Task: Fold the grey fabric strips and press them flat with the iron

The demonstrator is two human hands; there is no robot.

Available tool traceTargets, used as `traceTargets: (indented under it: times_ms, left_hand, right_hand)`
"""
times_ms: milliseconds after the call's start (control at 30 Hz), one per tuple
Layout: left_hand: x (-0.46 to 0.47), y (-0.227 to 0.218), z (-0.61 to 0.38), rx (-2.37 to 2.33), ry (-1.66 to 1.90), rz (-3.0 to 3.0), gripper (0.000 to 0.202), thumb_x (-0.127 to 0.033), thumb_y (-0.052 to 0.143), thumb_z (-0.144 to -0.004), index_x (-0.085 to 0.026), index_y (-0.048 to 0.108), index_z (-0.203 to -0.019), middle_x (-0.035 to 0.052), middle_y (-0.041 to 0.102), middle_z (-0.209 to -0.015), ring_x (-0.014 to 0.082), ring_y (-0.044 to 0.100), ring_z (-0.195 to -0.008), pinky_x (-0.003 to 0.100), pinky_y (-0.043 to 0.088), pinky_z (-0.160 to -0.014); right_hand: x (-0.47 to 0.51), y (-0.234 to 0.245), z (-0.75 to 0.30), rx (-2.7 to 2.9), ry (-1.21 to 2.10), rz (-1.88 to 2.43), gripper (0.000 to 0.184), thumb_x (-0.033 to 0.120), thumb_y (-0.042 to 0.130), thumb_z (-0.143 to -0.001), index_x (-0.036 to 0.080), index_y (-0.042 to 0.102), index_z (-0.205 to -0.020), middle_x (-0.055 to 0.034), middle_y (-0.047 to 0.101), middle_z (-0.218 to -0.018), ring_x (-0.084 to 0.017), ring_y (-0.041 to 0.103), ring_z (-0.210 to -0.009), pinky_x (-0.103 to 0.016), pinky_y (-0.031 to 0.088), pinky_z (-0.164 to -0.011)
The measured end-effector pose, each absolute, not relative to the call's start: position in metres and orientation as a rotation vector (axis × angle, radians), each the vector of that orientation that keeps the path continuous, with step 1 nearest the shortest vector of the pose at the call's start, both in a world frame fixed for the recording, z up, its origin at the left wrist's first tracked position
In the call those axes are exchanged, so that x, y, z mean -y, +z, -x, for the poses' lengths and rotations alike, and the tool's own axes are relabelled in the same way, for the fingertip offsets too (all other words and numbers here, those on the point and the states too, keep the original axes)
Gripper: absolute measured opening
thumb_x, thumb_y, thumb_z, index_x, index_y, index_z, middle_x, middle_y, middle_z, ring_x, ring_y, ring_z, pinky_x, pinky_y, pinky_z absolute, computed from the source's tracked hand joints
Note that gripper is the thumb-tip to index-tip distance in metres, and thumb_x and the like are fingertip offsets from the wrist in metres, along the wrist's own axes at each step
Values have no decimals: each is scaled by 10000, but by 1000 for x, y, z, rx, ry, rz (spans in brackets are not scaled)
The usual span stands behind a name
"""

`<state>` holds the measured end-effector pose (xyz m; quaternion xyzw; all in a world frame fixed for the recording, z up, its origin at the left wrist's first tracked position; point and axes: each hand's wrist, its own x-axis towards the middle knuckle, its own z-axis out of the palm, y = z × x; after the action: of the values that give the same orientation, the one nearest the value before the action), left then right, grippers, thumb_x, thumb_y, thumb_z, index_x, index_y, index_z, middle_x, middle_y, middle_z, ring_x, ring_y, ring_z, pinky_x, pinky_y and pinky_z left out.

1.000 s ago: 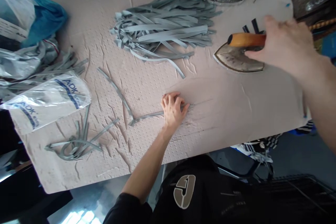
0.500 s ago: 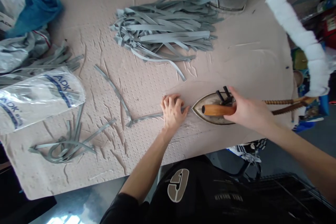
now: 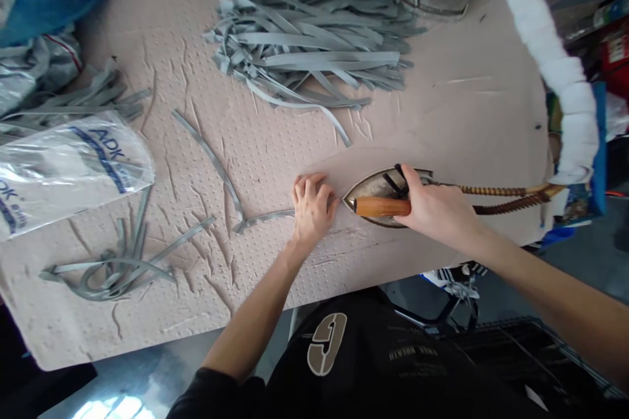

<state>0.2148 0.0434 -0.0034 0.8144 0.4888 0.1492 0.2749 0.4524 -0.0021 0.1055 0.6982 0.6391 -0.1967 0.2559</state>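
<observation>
Wooden-handled steel flatiron [image 3: 378, 207] was clamped by right hand [image 3: 439, 206] fingers; left hand [image 3: 312, 213] fingers sat spread apart over thin grey strip [image 3: 265, 217], just beside the iron's tip.

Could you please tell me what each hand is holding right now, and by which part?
The right hand grips the iron by its wooden handle; the left hand holds nothing and rests on the board.
</observation>
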Motion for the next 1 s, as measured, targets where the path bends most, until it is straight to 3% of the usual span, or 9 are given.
traceTargets:
  times_ms: [233, 600, 833, 1000]
  left_hand:
    - [-46, -4, -199, -1346, 422, -2196, 57, -280, 682, -915, -234, 647, -916, 108, 621, -1342, 310, 488, -1309, 591, 306, -1198]
    - [-50, -12, -189, -1320, 514, -2202, 73, -260, 631, -949, -230, 665, -893, 101, 654, -1288, 292, 518, -1278, 568, 337, -1190]
    - [-53, -14, -175, -1196, 543, -2271, 79, -261, 705, -892, -221, 647, -929, 110, 626, -1324, 311, 498, -1293, 594, 329, -1191]
    - [-53, -14, -174, -1256, 525, -2235, 78, -268, 721, -888, -226, 656, -898, 97, 623, -1322, 314, 493, -1300, 604, 319, -1194]
  right_hand:
    - [1, 107, -450, -1737, -600, -1918, 1051, 505, 654, -853, 35, 127, -1631, -129, 745, -786, -353, 704, -706, -391, 445, -589]
    - [-17, 108, -420, -1701, -567, -1841, 981, 543, 634, -864, 51, 229, -1610, -137, 739, -759, -360, 713, -709, -391, 452, -583]
    - [-12, 109, -421, -1772, -546, -1875, 1022, 453, 647, -875, 51, 106, -1643, -91, 760, -833, -311, 725, -747, -365, 455, -600]
    - [-13, 111, -419, -1712, -484, -1874, 1018, 533, 640, -863, 12, 196, -1616, -129, 736, -748, -343, 713, -703, -368, 442, -589]
